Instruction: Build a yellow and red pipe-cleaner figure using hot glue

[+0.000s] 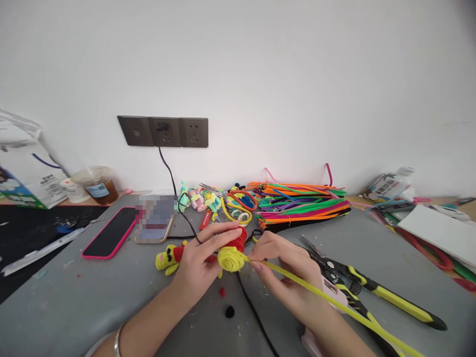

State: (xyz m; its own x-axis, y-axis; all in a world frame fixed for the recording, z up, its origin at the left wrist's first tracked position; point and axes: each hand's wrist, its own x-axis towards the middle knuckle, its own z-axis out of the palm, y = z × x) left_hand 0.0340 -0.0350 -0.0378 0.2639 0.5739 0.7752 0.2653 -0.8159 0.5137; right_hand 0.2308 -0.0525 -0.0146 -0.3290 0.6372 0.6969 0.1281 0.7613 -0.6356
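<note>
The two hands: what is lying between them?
In the head view, a yellow pipe-cleaner coil, held by the left hand; the right hand pinches its long tail.

carton [26, 168]: we are seeing small print, too blurred to read
cup label [97, 190]: we are reading nothing

A pink-cased phone [110, 233] lies on the grey bench [74, 297], a second phone [154, 223] just beside it; a black cable [167, 166] hangs from the wall sockets [163, 131]; a bundle of coloured pipe cleaners [301, 203] sits by the wall; yellow-handled pliers [372, 285] lie to the right; a lidded cup [97, 184] stands far left.
</note>
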